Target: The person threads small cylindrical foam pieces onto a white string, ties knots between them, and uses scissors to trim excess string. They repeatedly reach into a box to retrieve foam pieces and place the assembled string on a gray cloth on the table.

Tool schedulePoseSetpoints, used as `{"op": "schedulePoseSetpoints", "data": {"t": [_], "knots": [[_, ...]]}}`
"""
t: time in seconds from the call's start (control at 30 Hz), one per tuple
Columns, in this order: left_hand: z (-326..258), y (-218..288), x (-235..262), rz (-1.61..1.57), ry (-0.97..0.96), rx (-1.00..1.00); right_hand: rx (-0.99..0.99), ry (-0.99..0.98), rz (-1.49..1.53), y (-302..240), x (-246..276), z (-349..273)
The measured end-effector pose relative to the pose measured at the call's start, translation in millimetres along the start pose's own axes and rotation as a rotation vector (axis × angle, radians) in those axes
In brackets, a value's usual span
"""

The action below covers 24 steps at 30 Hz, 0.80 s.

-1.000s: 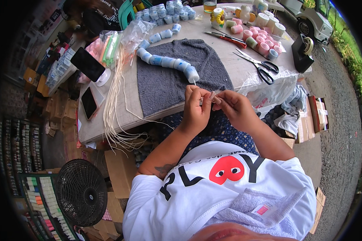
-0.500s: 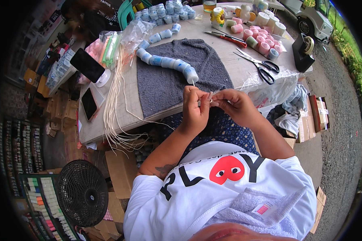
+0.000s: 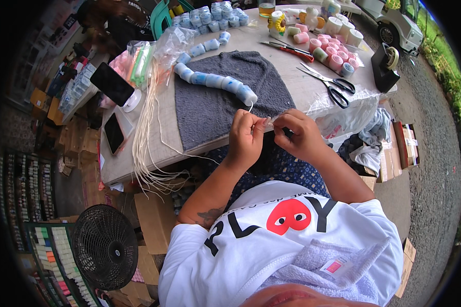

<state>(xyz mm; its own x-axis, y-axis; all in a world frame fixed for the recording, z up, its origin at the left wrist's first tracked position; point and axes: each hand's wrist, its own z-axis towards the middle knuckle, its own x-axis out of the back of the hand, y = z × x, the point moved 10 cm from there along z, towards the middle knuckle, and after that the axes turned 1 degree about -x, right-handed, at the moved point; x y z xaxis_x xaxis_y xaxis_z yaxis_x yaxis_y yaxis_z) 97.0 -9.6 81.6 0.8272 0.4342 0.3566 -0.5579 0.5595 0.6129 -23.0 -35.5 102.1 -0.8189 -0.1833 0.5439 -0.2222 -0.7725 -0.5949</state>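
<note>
A row of blue-and-white rolls [image 3: 215, 81], strung end to end, curves across a dark grey towel [image 3: 194, 110] on the table. From its nearest roll a white cord [image 3: 250, 107] runs down to my left hand [image 3: 245, 137], whose fingers are closed on it. Just beside those fingertips, my right hand [image 3: 302, 137] pinches what looks like the end of the same cord. Fingers cover most of the cord there. Both hands are above my lap at the table's front edge.
Loose white cords [image 3: 148, 138] hang over the table's left edge near two phones [image 3: 112, 84]. Black-handled scissors [image 3: 328, 82], red-handled pliers [image 3: 289, 49], pink rolls [image 3: 333, 51] and a tape dispenser [image 3: 385, 66] lie right. A black fan [image 3: 105, 247] stands lower left.
My right hand has drawn slightly back from the left fingertips, its fingers more curled. The nearest roll of the strung row has shifted a little to the right.
</note>
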Motion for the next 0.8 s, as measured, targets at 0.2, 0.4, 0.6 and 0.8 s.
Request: {"op": "schedulePoseSetpoints", "data": {"t": [0.2, 0.4, 0.6, 0.8], "knots": [[-2, -7, -1, -0.010, -0.025, 0.060, -0.122, -0.012, 0.060, 6, 0, -6], [-4, -4, -11, -0.083, -0.109, 0.065, -0.005, -0.119, -0.143, 2, -13, -8], [-2, -1, -12, -0.007, -0.226, -0.007, 0.154, -0.224, -0.350, -3, -17, -15], [-8, -6, -9, -0.014, -0.253, 0.032, 0.152, -0.263, -0.355, -5, -11, -21]]}}
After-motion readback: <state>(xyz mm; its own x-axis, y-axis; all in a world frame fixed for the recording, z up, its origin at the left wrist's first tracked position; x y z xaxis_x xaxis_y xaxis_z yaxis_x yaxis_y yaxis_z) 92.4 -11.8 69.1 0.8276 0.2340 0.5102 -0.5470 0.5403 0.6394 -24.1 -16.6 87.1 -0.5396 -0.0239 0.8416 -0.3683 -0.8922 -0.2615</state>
